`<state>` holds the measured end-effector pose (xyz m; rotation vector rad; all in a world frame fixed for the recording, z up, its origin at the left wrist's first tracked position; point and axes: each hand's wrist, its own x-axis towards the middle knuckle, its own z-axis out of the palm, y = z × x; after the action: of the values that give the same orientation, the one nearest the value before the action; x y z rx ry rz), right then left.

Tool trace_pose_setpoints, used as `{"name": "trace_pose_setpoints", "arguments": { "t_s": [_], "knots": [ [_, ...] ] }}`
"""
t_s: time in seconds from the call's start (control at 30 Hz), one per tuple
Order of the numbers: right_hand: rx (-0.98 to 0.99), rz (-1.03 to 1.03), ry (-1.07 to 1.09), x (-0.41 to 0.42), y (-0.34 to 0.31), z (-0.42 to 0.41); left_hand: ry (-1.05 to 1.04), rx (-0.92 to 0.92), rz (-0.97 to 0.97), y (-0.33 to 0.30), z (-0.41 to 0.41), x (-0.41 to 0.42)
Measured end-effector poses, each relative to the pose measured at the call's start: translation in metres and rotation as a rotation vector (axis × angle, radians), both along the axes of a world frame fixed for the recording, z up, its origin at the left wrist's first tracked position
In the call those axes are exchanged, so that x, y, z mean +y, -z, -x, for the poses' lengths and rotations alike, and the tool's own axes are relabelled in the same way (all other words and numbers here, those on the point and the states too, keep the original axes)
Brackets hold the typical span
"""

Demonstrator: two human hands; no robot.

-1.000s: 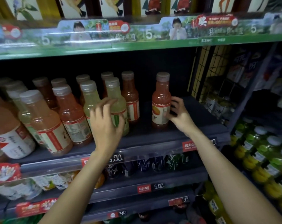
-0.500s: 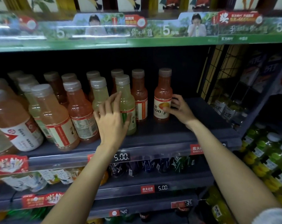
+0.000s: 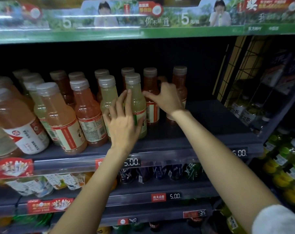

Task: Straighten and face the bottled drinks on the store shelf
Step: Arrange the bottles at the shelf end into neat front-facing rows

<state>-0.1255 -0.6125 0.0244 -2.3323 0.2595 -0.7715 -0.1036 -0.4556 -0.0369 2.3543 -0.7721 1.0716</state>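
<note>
1. A dark shelf carries rows of bottled drinks; its right end, beyond the last bottle, is bare board.
2. Above runs a green promotional strip with printed pictures and a large 5. Along the shelf's front edge sits a price tag reading 5.00.
3. To the right stands a wire grid panel, with further bottles behind and below it. Lower shelves hold more drinks, partly hidden by both forearms.
4. The left hand lies against the pale yellow-green bottle at the front of its row, fingers straight and spread over the label and body, thumb on the right side; it touches rather than clasps.
5. The right hand hovers in front of a red-orange bottle, fingers loosely spread; whether they touch it cannot be told through the blur.
6. A second red-orange bottle stands just right of that hand, partly covered by it.
7. All three bottles stand upright with pale caps. Orange and pale drinks crowd the left.
</note>
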Motion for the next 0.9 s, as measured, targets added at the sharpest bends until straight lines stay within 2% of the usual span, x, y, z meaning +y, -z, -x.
{"name": "trace_pose_setpoints", "arguments": {
  "t_s": [0.2,0.27,0.33,0.4,0.53,0.6,0.7,0.73,0.8,0.9],
  "knots": [
    [0.106,-0.075,-0.108,-0.015,-0.013,0.009,0.058,-0.031,0.012,-0.003,-0.003,0.006],
    [0.128,-0.149,-0.17,-0.028,-0.011,0.024,0.178,-0.093,0.025,-0.004,-0.003,0.011],
    [0.177,-0.28,-0.292,-0.039,-0.013,0.043,0.396,-0.092,0.03,-0.007,-0.001,0.012],
    [0.229,-0.351,-0.41,-0.048,-0.016,0.06,0.589,0.101,0.039,-0.014,0.008,0.008],
    [0.247,-0.348,-0.432,-0.059,-0.018,0.075,0.76,0.496,-0.001,-0.025,0.017,-0.018],
    [0.192,-0.361,-0.386,-0.062,-0.015,0.081,0.864,0.615,-0.022,-0.033,0.02,-0.032],
    [-0.008,-0.358,-0.213,-0.072,-0.002,0.082,0.952,0.885,0.1,-0.044,0.02,-0.041],
    [-0.06,-0.334,-0.119,-0.075,0.001,0.08,0.94,0.909,0.132,-0.046,0.021,-0.041],
    [-0.07,-0.285,0.037,-0.078,0.007,0.072,0.801,0.764,0.111,-0.046,0.023,-0.04],
    [0.052,-0.324,-0.045,-0.067,0.006,0.061,0.57,0.452,0.036,-0.039,0.028,-0.043]
  ]
}}
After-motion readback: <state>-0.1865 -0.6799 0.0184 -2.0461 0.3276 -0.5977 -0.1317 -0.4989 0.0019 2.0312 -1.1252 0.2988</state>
